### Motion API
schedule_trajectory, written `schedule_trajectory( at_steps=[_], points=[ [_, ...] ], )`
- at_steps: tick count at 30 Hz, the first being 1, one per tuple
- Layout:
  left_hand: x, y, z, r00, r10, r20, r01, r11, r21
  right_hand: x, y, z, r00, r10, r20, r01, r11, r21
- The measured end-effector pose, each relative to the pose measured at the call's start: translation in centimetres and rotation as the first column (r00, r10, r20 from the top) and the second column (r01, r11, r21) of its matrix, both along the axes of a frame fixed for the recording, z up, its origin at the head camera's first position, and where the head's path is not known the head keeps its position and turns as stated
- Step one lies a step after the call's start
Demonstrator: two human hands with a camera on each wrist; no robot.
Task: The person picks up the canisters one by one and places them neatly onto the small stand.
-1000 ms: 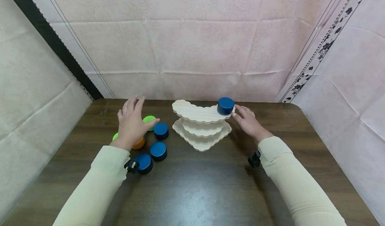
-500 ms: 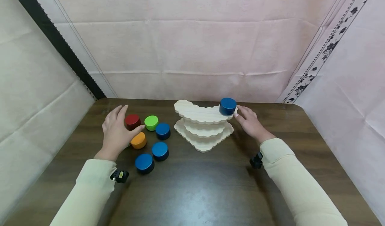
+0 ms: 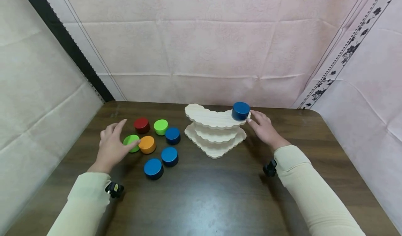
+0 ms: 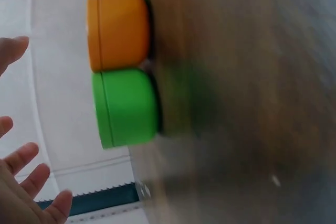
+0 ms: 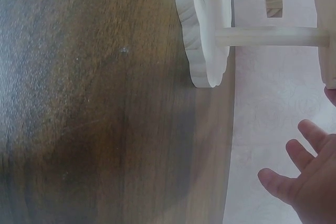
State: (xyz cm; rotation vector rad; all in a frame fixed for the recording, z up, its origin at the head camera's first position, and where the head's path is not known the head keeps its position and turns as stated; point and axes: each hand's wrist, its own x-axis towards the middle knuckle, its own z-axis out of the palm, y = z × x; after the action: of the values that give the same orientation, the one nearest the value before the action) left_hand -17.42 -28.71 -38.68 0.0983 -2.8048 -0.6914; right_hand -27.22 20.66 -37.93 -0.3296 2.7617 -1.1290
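Note:
My left hand hovers with spread fingers by a green lidded jar and partly covers it. Beside it stands an orange jar. In the left wrist view, the fingers hold nothing and stay apart from the green jar. My right hand is at the right end of a pale wooden tiered stand with scalloped edges. Its fingertips touch or nearly touch the top tier's end, next to a blue jar standing there. The right wrist view shows a fingertip against the upper tier's edge.
A red jar, another green jar and three blue jars, the nearest one in front, stand on the dark wooden table left of the stand. Cloth walls rise behind and at both sides.
My left hand has moved left and toward me, away from the farther green jar, uncovering the red and orange jars. The right hand keeps its place by the stand.

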Motion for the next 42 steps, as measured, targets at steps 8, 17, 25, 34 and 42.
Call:
schedule_trajectory(
  at_steps=[8,17,25,34,42],
  points=[
    [0.5,-1.2,-0.7,0.994,-0.001,0.107,0.010,0.997,-0.081,0.1,0.0,0.2,1.000,-0.001,0.015,0.001,1.000,0.000],
    [-0.1,-2.0,-2.0,0.975,0.015,0.222,0.011,0.993,-0.115,0.0,0.2,0.2,1.000,0.005,0.015,-0.005,1.000,0.004],
    [-0.6,-1.9,-2.6,0.957,0.028,0.289,0.004,0.994,-0.109,0.1,0.3,0.3,1.000,0.001,0.016,-0.001,1.000,0.003],
    [-1.1,-1.8,-3.0,0.952,0.034,0.304,-0.007,0.996,-0.090,0.0,0.1,0.3,1.000,0.008,0.008,-0.008,1.000,0.004],
    [-0.9,-2.1,-3.0,0.953,0.039,0.301,-0.019,0.998,-0.068,-0.1,0.0,0.4,1.000,0.012,0.003,-0.012,1.000,0.001]
  ],
)
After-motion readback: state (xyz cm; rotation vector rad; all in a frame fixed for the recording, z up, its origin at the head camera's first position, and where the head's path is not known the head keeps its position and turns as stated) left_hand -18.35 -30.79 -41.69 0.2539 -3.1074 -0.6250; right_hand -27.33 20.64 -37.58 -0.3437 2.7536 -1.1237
